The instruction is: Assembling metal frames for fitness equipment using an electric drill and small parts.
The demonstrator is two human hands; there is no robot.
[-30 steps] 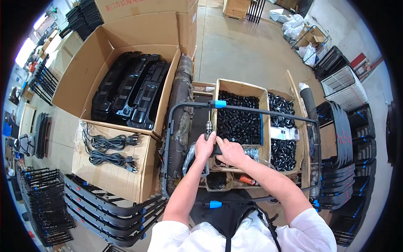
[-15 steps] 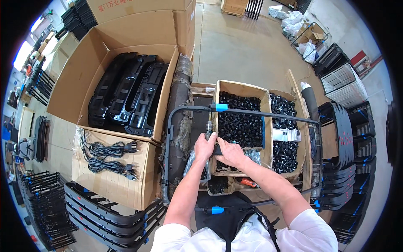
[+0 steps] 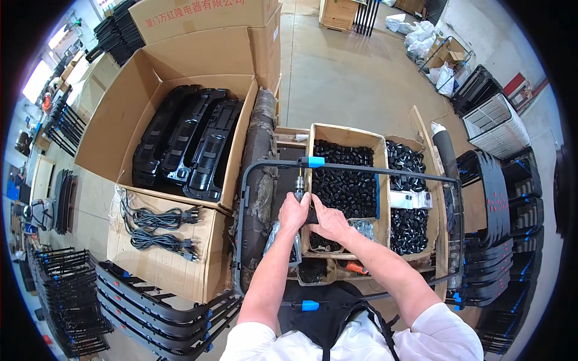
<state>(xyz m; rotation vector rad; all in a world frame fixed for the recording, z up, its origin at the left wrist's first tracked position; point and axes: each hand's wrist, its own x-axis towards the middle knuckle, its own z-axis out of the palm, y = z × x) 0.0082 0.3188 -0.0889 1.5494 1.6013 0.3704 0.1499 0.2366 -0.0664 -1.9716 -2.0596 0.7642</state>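
Observation:
Both hands are on a power drill [image 3: 299, 185], whose chuck and long bit point away from me at the far bar of a black rectangular tube frame [image 3: 385, 171]. My left hand [image 3: 292, 213] is closed round the drill's body. My right hand [image 3: 329, 220] grips the dark part beside it, its fingers partly hidden. The bit's end meets the bar at a blue clip [image 3: 312, 162]; whether it sits in a screw is too small to see. A second blue clip [image 3: 310, 305] is on the frame's near bar, close to my body.
Under the frame stand wooden bins [image 3: 385, 240] of small black knobs and bolts. An orange-handled tool [image 3: 354, 266] lies nearby. To the left are a cardboard box [image 3: 108, 120] of black plastic covers and coiled power cords [image 3: 159, 228] on a carton. Stacked frames [image 3: 150, 319] flank both sides.
The whole view has shifted slightly, with the boxes and bins lower in the picture. Both hands keep their hold on the drill, and its bit stays at the far blue clip.

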